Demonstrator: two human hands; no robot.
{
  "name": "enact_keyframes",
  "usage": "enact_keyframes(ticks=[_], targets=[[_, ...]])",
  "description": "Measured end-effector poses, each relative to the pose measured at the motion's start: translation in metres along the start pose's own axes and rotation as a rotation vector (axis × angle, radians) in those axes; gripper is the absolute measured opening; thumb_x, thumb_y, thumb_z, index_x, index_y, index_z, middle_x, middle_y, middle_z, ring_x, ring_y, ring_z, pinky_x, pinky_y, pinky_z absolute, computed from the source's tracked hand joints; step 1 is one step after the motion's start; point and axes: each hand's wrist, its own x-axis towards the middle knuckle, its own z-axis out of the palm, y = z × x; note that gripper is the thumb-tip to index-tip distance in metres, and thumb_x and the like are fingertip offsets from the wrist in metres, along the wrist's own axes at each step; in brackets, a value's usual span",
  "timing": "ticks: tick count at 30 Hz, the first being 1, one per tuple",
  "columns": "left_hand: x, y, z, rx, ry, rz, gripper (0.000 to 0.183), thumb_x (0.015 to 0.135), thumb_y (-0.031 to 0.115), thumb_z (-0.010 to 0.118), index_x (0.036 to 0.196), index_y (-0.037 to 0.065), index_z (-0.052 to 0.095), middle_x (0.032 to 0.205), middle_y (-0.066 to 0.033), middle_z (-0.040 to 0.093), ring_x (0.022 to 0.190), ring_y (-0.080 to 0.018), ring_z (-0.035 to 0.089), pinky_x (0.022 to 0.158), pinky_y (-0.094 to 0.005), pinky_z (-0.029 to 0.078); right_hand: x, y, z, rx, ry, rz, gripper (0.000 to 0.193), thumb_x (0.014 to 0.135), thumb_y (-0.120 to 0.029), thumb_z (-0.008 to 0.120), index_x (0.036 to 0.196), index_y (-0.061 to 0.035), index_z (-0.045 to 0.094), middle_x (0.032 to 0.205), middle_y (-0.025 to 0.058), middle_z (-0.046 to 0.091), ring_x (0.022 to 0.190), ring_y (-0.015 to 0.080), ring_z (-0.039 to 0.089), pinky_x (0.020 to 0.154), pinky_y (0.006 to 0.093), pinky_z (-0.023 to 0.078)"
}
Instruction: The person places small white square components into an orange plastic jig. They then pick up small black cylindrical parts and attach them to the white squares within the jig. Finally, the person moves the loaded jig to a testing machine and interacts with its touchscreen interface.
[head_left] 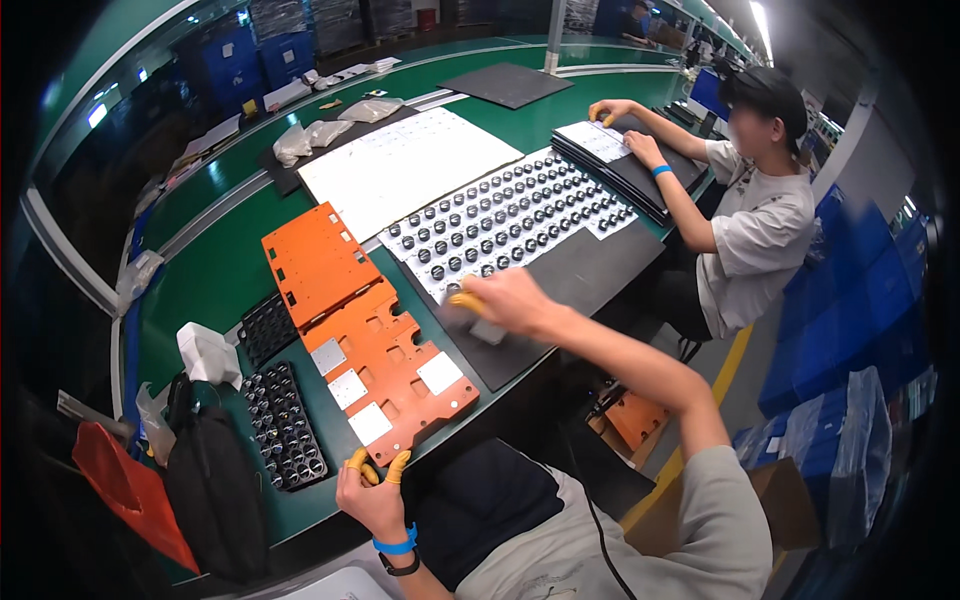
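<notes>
My left hand (pixel 372 497), in yellow finger covers, is at the near corner of an orange fixture plate (pixel 388 340). Its thumb and a finger are apart, touching the plate's front edge. Several pale square plates (pixel 370 424) lie in the fixture's recesses. My right hand (pixel 510 298), also with yellow covers, is over the near left end of a white sheet (pixel 418 270) carrying rows of black round parts (pixel 486 225). Motion blurs its fingertips. They are closed on a small grey square plate (pixel 488 332), held above a dark mat (pixel 560 300).
Black trays (pixel 285 425) of round parts stand left of the fixture, beside a white box (pixel 209 354) and a black bag (pixel 215 490). A large white board (pixel 405 170) and plastic bags (pixel 310 140) lie beyond. At right, a co-worker (pixel 760 200) handles stacked black panels (pixel 615 170).
</notes>
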Motion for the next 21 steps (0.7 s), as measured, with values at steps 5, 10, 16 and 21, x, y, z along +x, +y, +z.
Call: enact_keyframes(ticks=[5,10,16,21], targets=[[0.0,0.006,-0.001,0.034,-0.019,0.005,0.059,0.058,0.039,0.096,0.091,-0.004,0.07,0.065,-0.0052,0.043,0.057,-0.0214,0.039,0.051,-0.0374,0.029,-0.034,0.099,-0.024,-0.43,0.323,-0.374,0.024,0.095,-0.029,0.068,0.08,-0.0139,0.057,0.063,-0.0023,0.057,0.054,0.0164,0.06,0.058,0.0329,0.049],[0.001,0.0,-0.003,0.022,-0.044,-0.044,0.061,0.058,0.039,0.096,0.092,-0.004,0.069,0.065,-0.0044,0.042,0.057,-0.0198,0.037,0.051,-0.0363,0.028,-0.056,0.103,-0.03,-0.407,0.288,-0.602,0.024,0.088,-0.024,0.072,0.077,-0.012,0.055,0.07,-0.0013,0.052,0.064,0.0152,0.055,0.071,0.0327,0.049],[0.0,0.004,-0.002,0.024,-0.052,-0.049,0.061,0.059,0.038,0.096,0.094,-0.003,0.07,0.066,-0.0028,0.042,0.057,-0.0178,0.033,0.051,-0.0346,0.026,-0.09,0.083,-0.031,-0.297,0.186,-0.528,0.025,0.081,-0.025,0.079,0.082,-0.0083,0.06,0.076,0.0025,0.053,0.072,0.0205,0.057,0.08,0.035,0.049],[0.0,0.003,-0.003,0.023,-0.08,-0.06,0.06,0.059,0.037,0.096,0.096,-0.003,0.07,0.067,-0.0021,0.043,0.058,-0.0173,0.033,0.052,-0.0341,0.026,-0.105,0.068,-0.035,-0.198,0.395,-0.145,0.029,0.079,-0.025,0.082,0.089,-0.0045,0.063,0.08,0.0063,0.057,0.078,0.0265,0.058,0.085,0.041,0.048]])
